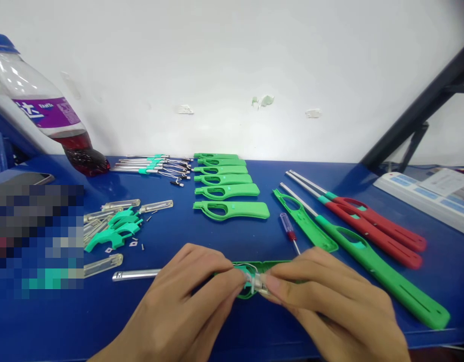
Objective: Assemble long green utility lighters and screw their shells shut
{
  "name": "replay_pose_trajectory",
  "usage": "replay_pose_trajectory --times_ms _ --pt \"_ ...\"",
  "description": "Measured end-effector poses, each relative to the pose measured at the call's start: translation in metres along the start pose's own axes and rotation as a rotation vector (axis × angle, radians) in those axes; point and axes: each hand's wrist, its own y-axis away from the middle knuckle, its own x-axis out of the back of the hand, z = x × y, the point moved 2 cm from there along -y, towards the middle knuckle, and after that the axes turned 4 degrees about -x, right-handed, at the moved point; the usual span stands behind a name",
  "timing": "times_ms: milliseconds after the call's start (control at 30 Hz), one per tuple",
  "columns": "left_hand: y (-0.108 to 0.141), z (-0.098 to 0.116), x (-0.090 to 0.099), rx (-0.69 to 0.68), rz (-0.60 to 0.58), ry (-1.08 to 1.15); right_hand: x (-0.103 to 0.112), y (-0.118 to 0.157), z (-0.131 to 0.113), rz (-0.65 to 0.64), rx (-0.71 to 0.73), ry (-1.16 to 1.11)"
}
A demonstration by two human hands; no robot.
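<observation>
Just in front of me, a green lighter shell half point(237, 264) lies under my fingertips, with a thin white wire point(250, 265) looping inside it. A silver lighter tube point(136, 274) sticks out to the left, behind the fingers. My right hand point(330, 296) pinches a small clear fuel tank point(259, 283) at the shell's middle. Closed fingertips of my left hand point(190, 296) meet the tank's left end; what they grip is mostly hidden. A purple-handled screwdriver point(288, 226) lies just beyond my right hand.
Several green shells point(232, 210) are lined up behind, beside metal tubes with wires point(152, 165). Clear tanks point(156, 206) and teal triggers point(119, 229) lie left. Red lighters point(379, 234) and a green lighter point(390, 281) lie right, near a power strip point(424, 198). A bottle point(47, 110) stands back left.
</observation>
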Motion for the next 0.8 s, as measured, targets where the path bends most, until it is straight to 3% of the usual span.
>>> replay_pose_trajectory --times_ms 800 --pt "0.0001 -0.0017 -0.0029 -0.028 -0.008 -0.061 -0.0004 -0.0014 -0.0028 0.039 0.004 0.027"
